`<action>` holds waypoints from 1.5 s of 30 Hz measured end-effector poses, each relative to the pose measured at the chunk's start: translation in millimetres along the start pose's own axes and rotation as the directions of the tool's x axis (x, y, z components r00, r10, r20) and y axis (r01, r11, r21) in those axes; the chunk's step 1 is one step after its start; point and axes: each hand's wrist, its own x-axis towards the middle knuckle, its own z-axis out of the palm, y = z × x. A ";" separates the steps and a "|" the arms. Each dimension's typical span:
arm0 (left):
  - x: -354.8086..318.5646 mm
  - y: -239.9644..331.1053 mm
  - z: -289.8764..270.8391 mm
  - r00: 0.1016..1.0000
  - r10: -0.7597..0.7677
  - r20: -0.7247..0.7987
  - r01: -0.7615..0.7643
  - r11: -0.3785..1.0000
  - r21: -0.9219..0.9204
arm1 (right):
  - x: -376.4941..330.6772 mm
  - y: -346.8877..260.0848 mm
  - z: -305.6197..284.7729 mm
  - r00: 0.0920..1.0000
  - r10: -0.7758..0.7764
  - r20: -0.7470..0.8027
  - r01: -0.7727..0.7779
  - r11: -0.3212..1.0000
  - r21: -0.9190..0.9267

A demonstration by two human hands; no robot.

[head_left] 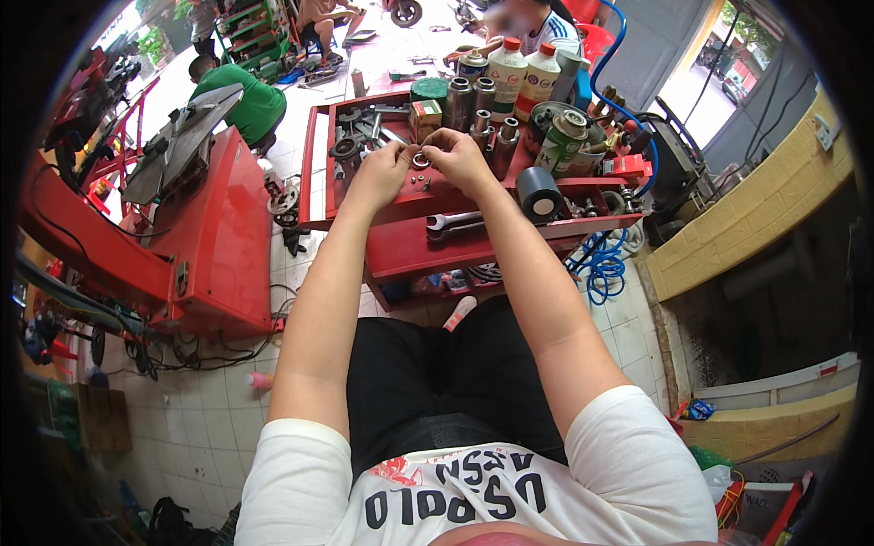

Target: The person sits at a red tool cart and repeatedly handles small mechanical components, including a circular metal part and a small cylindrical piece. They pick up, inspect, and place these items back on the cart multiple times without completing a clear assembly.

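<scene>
Both hands meet over the top of a red tool cart [387,214]. My left hand [386,175] has its thumb and fingers pinched together, and what they hold is too small to name. Fingertips of my right hand [460,162] are also closed, almost touching the left ones. A small pale metal ring [420,161] shows between the hands; I cannot tell whether it is held or lies on the tray. Just below it are a few tiny metal parts [421,180]. A small orange and green box [425,120] stands beyond my fingertips.
Metal sockets [458,102], red-capped bottles [506,75] and a green-white can [564,141] crowd the cart's right side. A dark cylinder [539,194] lies nearer. Wrenches [452,224] rest below. Left stands a red machine [214,241]; a person in green [252,105] crouches beyond.
</scene>
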 end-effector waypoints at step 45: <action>-7.7 23.7 -8.3 0.999 0.052 0.008 -0.052 0.998 -0.039 | 0.2 5.7 -3.9 1.000 -0.025 -0.005 0.025 0.998 0.058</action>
